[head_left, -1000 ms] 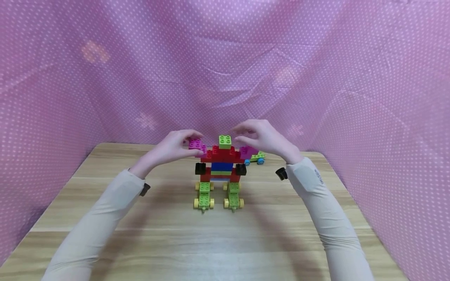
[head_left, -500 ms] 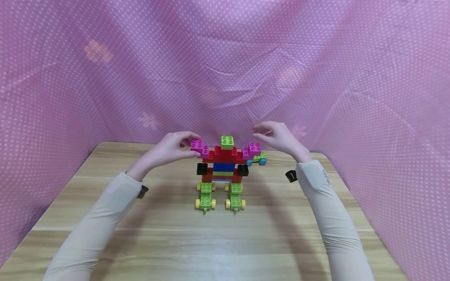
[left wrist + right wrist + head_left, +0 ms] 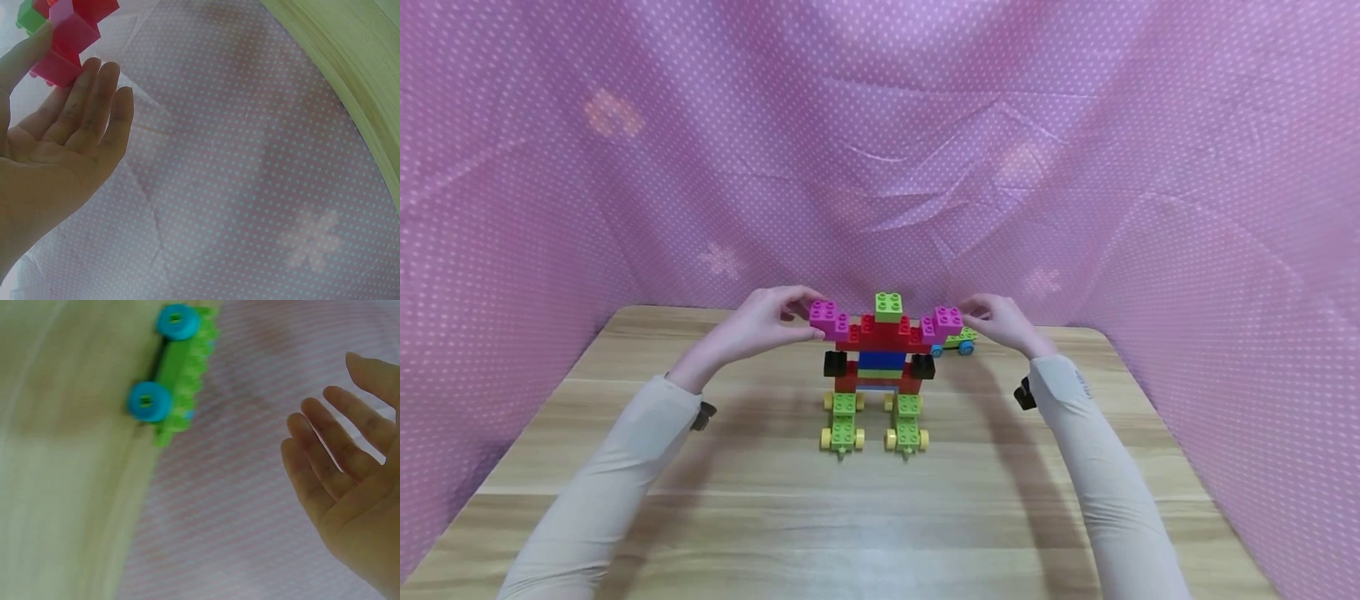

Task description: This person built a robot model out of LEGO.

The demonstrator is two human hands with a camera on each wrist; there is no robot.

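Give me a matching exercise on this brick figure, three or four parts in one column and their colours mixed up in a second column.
Things:
1. top brick
2. arm-end bricks
3. wheels under the feet
4. wheels of the small cart

Colours:
A. yellow
B. blue
C. lime green
D. magenta

Pairs: 1-C, 2-D, 3-A, 4-B
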